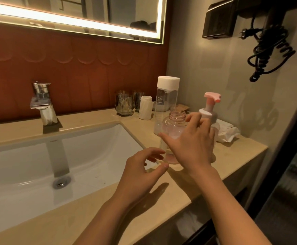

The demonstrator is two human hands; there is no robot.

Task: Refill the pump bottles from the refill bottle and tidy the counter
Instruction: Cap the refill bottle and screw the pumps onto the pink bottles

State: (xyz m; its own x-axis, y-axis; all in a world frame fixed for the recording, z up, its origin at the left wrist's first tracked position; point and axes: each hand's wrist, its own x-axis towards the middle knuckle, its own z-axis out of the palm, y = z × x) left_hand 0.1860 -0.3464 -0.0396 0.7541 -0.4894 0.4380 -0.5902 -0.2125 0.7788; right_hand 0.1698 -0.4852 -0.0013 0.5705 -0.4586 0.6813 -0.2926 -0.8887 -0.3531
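Fingers [193, 119] of the right hand [192, 147] spread apart in front of the open bottle [174, 125], tips near the pump bottle [209, 106] behind, the left hand [138, 170] loosely curled and empty just left of its base, the capped refill bottle [165, 103] standing behind on the surface [241, 149].

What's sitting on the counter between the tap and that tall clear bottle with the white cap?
In the head view, glass tumblers and a white wrapped roll stand between the tap and the bottle.
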